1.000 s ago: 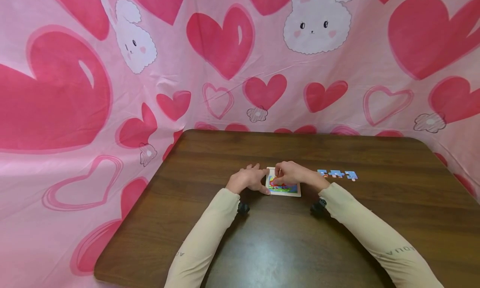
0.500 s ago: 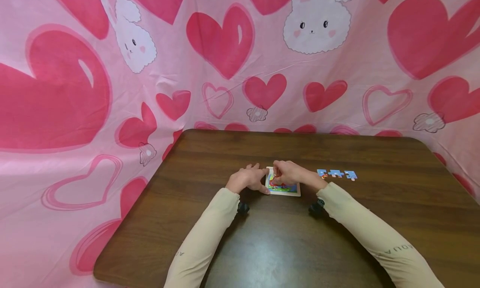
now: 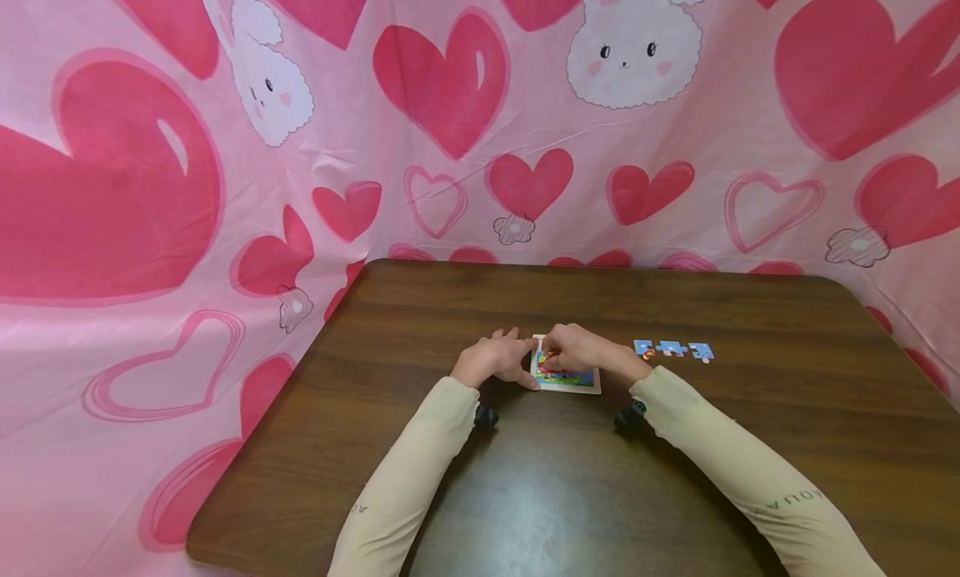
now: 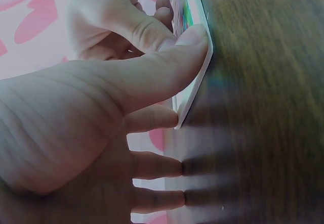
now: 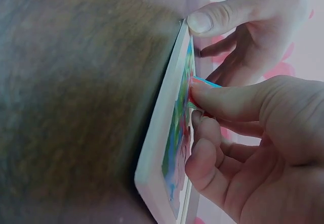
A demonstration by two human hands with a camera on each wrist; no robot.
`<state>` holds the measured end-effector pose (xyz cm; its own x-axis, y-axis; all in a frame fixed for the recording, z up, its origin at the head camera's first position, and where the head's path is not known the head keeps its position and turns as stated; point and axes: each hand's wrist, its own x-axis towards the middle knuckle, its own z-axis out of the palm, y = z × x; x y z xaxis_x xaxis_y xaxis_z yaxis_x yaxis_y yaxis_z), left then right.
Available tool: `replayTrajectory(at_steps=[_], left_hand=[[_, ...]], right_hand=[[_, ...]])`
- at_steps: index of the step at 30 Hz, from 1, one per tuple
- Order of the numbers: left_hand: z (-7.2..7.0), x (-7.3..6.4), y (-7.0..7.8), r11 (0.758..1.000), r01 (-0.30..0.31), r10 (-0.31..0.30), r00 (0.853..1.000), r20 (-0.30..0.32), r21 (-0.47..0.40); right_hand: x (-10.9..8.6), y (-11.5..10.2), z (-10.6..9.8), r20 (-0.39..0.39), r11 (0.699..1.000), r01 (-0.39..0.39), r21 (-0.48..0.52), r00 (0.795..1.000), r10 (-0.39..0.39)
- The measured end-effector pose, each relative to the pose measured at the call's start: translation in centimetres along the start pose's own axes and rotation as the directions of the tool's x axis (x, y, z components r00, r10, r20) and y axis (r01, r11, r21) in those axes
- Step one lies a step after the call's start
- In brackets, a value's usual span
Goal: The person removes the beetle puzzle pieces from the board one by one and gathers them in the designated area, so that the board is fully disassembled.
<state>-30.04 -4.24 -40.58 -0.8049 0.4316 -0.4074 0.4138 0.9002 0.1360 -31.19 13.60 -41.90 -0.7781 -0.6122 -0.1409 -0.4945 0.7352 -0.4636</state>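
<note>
A small jigsaw puzzle board (image 3: pixel 577 389) with a white border and a colourful picture lies flat on the table. My left hand (image 3: pixel 491 358) lies at its left side with the fingers spread. In the left wrist view the left thumb (image 4: pixel 190 39) presses on the border near a corner, and the other fingers reach down to the border and tabletop. Over the board's upper left part, my right hand (image 3: pixel 576 348) pinches a puzzle piece (image 5: pixel 208 82) between thumb and fingers. That piece stands tilted against the picture, its red and blue edge showing; most of it is hidden by the fingers.
Right of the board, three loose blue puzzle pieces (image 3: pixel 671 348) lie in a row on the brown wooden table (image 3: pixel 525 477). Behind the table hangs a pink cloth (image 3: pixel 540 118) with hearts and rabbits.
My right hand has shifted slightly left and lower over the board, still pinching the puzzle piece. The left hand and the loose pieces have stayed in place.
</note>
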Motion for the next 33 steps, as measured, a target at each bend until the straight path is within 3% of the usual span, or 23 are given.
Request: replayTrajectory(at_steps=[15, 30, 33], left_hand=[[0.0, -0.1, 0.1, 1.0, 0.004, -0.004, 1.0, 0.005, 0.013], [0.0, -0.1, 0.2, 1.0, 0.014, -0.014, 1.0, -0.005, -0.018], [0.0, -0.1, 0.2, 1.0, 0.014, -0.015, 1.0, -0.006, -0.023]], right_hand=[[-0.7, 0.6, -0.8, 0.004, 0.999, 0.05, -0.002, 0.999, -0.05], [-4.1, 3.2, -3.1, -0.009, 0.992, -0.074, 0.107, 0.997, 0.076], [-4.8, 3.9, -3.4, -0.021, 0.991, -0.068, 0.115, 0.997, 0.071]])
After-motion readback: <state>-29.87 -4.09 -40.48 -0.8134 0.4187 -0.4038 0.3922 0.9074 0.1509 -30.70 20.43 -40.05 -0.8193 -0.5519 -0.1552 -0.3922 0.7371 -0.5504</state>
